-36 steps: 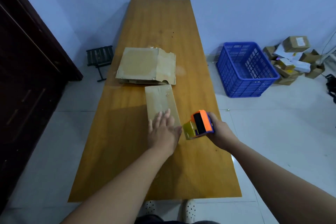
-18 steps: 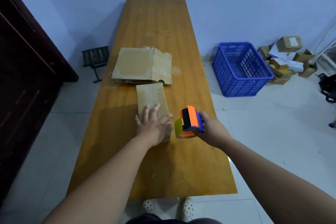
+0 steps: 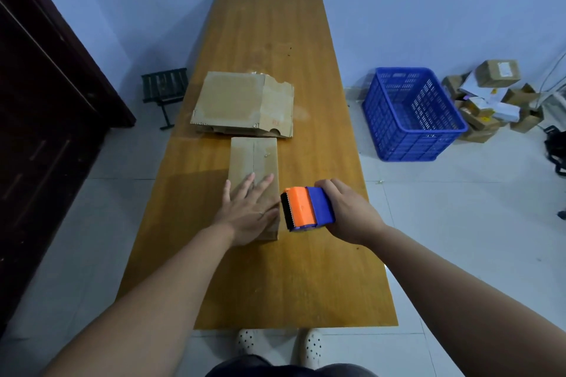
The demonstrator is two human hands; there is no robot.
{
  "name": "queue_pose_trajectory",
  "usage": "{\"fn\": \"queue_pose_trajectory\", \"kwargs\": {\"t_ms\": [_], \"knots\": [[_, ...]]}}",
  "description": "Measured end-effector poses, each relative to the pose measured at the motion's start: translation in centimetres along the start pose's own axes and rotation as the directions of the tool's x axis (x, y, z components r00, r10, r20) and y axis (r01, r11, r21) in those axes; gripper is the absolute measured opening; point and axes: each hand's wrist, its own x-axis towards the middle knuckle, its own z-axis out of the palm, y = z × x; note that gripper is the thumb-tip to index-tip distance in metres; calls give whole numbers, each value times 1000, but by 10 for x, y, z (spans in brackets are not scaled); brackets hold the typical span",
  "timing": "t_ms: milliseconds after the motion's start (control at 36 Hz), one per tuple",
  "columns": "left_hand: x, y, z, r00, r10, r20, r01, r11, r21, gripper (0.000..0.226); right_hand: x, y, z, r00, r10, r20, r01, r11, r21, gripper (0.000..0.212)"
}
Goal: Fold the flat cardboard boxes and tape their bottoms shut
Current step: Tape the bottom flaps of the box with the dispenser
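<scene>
Folded box [image 3: 253, 162] beneath flat, spread left hand [image 3: 245, 214], right hand [image 3: 349, 214] gripping tape dispenser [image 3: 306, 208] just beside it, possibly touching.

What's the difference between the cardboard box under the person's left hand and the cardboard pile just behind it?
The folded box is narrow and stands raised, with a seam along its top; the flat cardboard stack is wider and lies low, with notched flaps at its right edge. The left hand rests on the folded box; nothing touches the flat cardboard stack. Both are brown cardboard on the wooden table.
</scene>
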Motion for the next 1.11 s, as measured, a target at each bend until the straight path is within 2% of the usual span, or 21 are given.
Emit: {"fn": "queue_pose_trajectory", "kwargs": {"t_ms": [194, 306, 500, 611, 778, 833, 917, 1000, 1111], "knots": [[-1, 0, 2, 1000, -18, -12, 19, 999, 38, 52, -9, 18, 14, 994, 101, 39, -101, 995, -3, 32], [-1, 1, 2, 999, -24, -24, 25, 1000, 3, 52, -25, 39, 19, 970, 233, 67, -234, 972, 17, 44], [0, 5, 0, 999, -41, -5, 40, 999, -16, 52, -24, 41, 27, 976, 206, 65, -189, 960, -206, 33], [0, 4, -2, 999, -46, 4, 46, 998, -50, 51, -17, 27, 31, 971, 209, 115, -139, 887, -440, 48], [1, 6, -3, 999, -52, -14, 51, 995, -84, 68, -9, 17, 19, 959, 199, 204, -61, 843, -534, 89], [3, 6, -2, 997, -74, -30, 71, 991, -111, 67, 0, 10, 9, 943, 219, 250, -60, 853, -519, 98], [4, 5, 0, 996, -89, -30, 85, 990, -116, 65, 14, -1, -8, 927, 238, 290, -97, 898, -429, 100], [3, 6, 0, 995, -88, -39, 84, 991, -102, 65, 25, -4, -20, 860, 274, 432, -161, 947, -279, 81], [4, 6, -2, 996, -85, -34, 81, 991, -105, 65, 45, -9, -25, 747, 330, 577, -258, 944, -205, 63]]}}
